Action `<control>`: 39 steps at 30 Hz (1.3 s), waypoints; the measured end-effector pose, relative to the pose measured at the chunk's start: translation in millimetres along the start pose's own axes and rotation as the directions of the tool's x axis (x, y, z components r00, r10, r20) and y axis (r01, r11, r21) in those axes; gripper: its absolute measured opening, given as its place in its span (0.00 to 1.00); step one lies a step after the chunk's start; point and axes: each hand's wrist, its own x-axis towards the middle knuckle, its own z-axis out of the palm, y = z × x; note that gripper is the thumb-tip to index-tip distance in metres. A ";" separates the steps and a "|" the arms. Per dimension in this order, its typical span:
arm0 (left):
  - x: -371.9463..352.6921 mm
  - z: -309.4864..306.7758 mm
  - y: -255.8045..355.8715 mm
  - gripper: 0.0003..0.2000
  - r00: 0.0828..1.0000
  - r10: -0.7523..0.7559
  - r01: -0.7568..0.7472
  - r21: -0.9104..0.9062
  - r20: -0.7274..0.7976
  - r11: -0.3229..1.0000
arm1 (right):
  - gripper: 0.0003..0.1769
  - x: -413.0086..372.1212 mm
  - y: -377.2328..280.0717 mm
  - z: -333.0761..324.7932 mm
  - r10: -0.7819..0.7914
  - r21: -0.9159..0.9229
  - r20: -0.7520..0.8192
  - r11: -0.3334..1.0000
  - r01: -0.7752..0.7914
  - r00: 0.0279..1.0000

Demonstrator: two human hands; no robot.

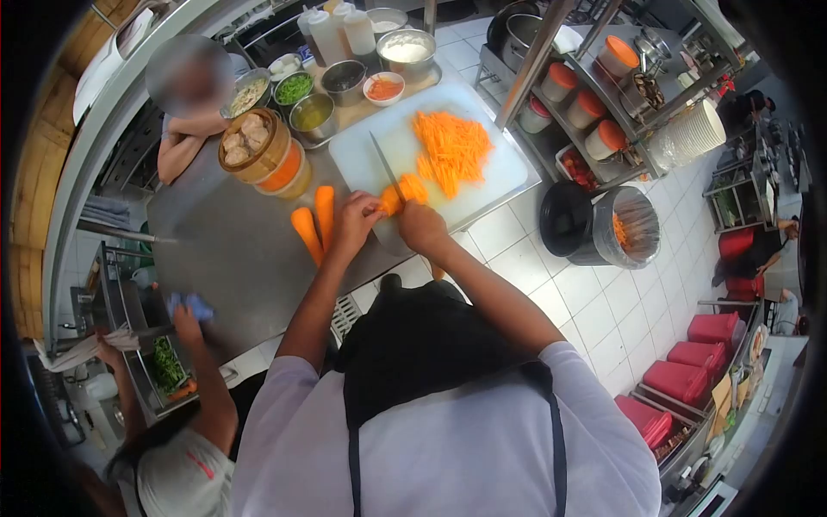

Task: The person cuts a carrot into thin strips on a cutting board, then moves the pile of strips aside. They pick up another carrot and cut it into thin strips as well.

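Note:
My right hand is closed round the handle of a kitchen knife, whose blade points away across the white cutting board. Close by, my left hand has its fingers bent and pressed on a piece of carrot at the board's near edge. Sliced carrot lies right beside the blade. Farther right on the board is a heap of shredded carrot. Two whole peeled carrots rest on the steel table just left of my left hand.
Stacked bamboo steamers with dumplings stand left of the board. Bowls, including chopped greens, and squeeze bottles line the back. A lined bin is on the floor at right. A co-worker's hand wipes with a blue cloth at left.

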 end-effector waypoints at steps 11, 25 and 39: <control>2.2 -22.9 23.5 0.13 0.989 -0.015 0.032 -0.112 0.145 0.993 | 0.10 -9.4 -13.9 -0.7 0.022 -0.104 -0.060 0.994 -0.029 0.998; 14.6 -14.9 30.4 0.09 0.962 0.248 -0.261 0.125 0.112 0.957 | 0.10 -11.1 2.8 -3.5 -0.056 -0.049 -0.139 0.998 0.049 0.989; 12.7 -10.6 29.9 0.09 0.973 0.227 -0.231 0.188 0.045 0.955 | 0.07 -9.5 -6.9 -2.6 -0.041 -0.073 -0.175 0.997 0.029 0.984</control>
